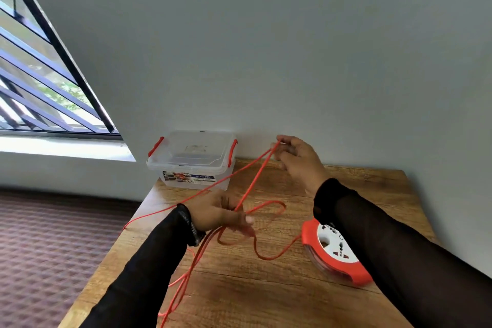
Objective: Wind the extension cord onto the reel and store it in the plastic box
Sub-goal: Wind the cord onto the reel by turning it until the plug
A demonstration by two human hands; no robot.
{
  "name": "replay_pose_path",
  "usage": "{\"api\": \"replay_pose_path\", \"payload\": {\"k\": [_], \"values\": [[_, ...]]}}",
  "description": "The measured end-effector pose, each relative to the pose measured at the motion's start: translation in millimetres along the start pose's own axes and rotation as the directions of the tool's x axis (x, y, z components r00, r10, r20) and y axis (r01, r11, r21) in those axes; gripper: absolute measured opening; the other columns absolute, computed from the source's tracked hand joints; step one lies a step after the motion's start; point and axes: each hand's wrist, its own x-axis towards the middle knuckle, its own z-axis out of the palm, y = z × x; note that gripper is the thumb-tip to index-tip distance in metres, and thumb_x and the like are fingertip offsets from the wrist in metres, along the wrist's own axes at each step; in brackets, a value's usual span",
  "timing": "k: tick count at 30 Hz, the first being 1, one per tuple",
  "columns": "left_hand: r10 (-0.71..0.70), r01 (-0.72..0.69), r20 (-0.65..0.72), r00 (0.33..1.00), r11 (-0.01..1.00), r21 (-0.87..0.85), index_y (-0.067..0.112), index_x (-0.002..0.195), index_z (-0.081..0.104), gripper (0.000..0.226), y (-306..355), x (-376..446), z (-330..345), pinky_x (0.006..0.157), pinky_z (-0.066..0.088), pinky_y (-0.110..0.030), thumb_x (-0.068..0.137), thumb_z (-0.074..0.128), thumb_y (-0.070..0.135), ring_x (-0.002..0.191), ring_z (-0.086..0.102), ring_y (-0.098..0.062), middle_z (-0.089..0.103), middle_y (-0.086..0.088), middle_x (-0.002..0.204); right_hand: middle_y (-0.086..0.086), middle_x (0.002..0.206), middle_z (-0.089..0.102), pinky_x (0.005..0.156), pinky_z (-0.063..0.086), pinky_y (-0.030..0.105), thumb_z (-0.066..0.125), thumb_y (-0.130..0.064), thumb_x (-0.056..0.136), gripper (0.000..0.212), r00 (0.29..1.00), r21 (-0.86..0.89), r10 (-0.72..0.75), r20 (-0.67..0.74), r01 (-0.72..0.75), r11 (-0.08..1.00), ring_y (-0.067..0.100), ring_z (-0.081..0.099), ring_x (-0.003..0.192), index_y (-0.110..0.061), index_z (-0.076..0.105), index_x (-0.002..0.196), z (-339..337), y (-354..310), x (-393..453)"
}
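The extension cord (255, 181), thin and orange-red, is mostly unwound: nearest the camera, strands of it run down off the front edge of the wooden table (239, 287), and loose loops lie on the tabletop between the two arms. Both arms wear black sleeves (415, 261). One strand leads right across the wood to the reel (336, 253), an orange-red drum with a white socket face, which lies on the table just under the right forearm, partly hidden by it.

The left hand (221, 214) is low over the table's middle, its fingers curled round the cord where several strands cross; a dark watch sits at that wrist. From this grip two stretches of cord rise up and away to the right hand (295, 160), which is raised further back near the wall and pinches the bend of the cord at its fingertips. Another stretch runs from there leftward and down past the table's left edge.

At the far left corner of the table, against the wall, stands the plastic box (194, 160), clear with red latches, its lid on. Beyond it a barred window (40, 74) fills the left.
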Motion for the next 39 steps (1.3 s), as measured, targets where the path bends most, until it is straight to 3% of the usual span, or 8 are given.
{"api": "replay_pose_path", "payload": {"k": [7, 11, 16, 21, 24, 33, 37, 39], "values": [[0.042, -0.15, -0.162, 0.986, 0.647, -0.748, 0.013, 0.085, 0.053, 0.014, 8, -7, -14, 0.064, 0.06, -0.046, 0.088, 0.045, 0.024, 0.067, 0.072, -0.03, 0.072, -0.023, 0.093, 0.004, 0.124, 0.06, 0.083, 0.046, 0.035, 0.062, -0.075, 0.063, 0.103, 0.94, -0.105, 0.231, 0.252, -0.211, 0.972, 0.02, 0.059, 0.11, -0.026, 0.024, 0.146, 25, 3, -25], [0.154, -0.163, -0.077, 0.985, 0.69, -0.705, 0.015, 0.092, 0.065, 0.017, 26, -7, -7, 0.055, 0.059, -0.035, 0.087, 0.051, 0.025, 0.066, 0.072, -0.029, 0.072, -0.019, 0.09, -0.006, 0.122, 0.065, 0.088, 0.044, 0.042, 0.077, -0.052, 0.068, 0.08, 0.774, -0.017, 0.129, 0.62, -0.152, 0.988, 0.014, 0.063, 0.104, -0.037, 0.039, 0.137, 30, 5, -42], [-0.222, -0.099, -0.493, 0.841, 0.833, -0.544, 0.013, 0.085, 0.052, 0.016, 32, -10, -36, 0.042, 0.054, -0.026, 0.097, 0.045, 0.021, 0.049, 0.068, -0.021, 0.072, -0.01, 0.066, 0.006, 0.079, 0.074, 0.048, 0.05, 0.023, 0.051, -0.02, 0.097, 0.014, 0.941, 0.017, 0.118, 0.318, -0.13, 0.991, 0.013, 0.064, 0.053, -0.018, 0.06, 0.108, 13, -6, -31], [-0.507, -0.005, -0.65, 0.565, 0.787, -0.617, 0.014, 0.076, 0.052, 0.019, -11, -30, -90, 0.03, 0.029, -0.007, 0.095, 0.049, 0.015, 0.022, 0.04, -0.006, 0.052, 0.005, 0.036, -0.001, 0.06, 0.056, 0.034, 0.031, 0.015, 0.045, -0.019, 0.099, 0.024, 0.992, -0.058, 0.121, -0.031, -0.123, 0.991, 0.001, 0.038, 0.033, -0.02, 0.063, 0.084, -23, 9, -11], [-0.55, 0.012, -0.73, 0.405, 0.802, -0.597, 0.008, 0.077, 0.048, 0.017, -31, -34, -104, 0.033, 0.03, -0.009, 0.094, 0.048, 0.011, 0.021, 0.034, -0.006, 0.053, -0.003, 0.054, 0.003, 0.074, 0.057, 0.038, 0.035, 0.019, 0.04, -0.018, 0.099, 0.016, 0.968, 0.05, 0.204, -0.144, -0.199, 0.979, 0.007, 0.042, 0.041, -0.021, 0.053, 0.089, -26, 17, -4], [-0.495, 0.161, -0.595, 0.633, 0.836, -0.524, 0.01, 0.095, 0.063, 0.021, -31, -11, -59, 0.041, 0.05, -0.02, 0.091, 0.046, -0.002, 0.049, 0.055, -0.015, 0.061, -0.005, 0.078, 0.011, 0.093, 0.061, 0.061, 0.051, 0.028, 0.057, -0.009, 0.092, 0.007, 0.976, 0.13, 0.201, -0.084, -0.189, 0.973, 0.015, 0.059, 0.065, -0.015, 0.054, 0.093, -12, 23, -11], [-0.454, 0.396, -0.423, 0.784, 0.891, -0.221, 0.012, 0.101, 0.063, 0.025, -39, -5, -30, 0.052, 0.051, -0.025, 0.085, 0.053, -0.005, 0.063, 0.062, -0.016, 0.065, -0.006, 0.093, 0.005, 0.099, 0.057, 0.068, 0.043, 0.023, 0.059, -0.014, 0.09, 0.007, 0.98, -0.206, 0.056, -0.192, -0.096, 0.974, 0.013, 0.056, 0.079, -0.018, 0.054, 0.091, -11, 19, -21], [-0.366, 0.466, -0.443, 0.818, 0.874, 0.138, 0.012, 0.107, 0.064, 0.025, -45, 0, -24, 0.062, 0.052, -0.026, 0.084, 0.061, 0.002, 0.074, 0.063, -0.017, 0.067, -0.005, 0.096, -0.001, 0.107, 0.048, 0.078, 0.038, 0.023, 0.058, -0.012, 0.088, 0.013, 0.971, -0.423, -0.163, -0.173, 0.077, 0.903, 0.014, 0.052, 0.096, -0.023, 0.052, 0.095, -6, 12, -32]]}}
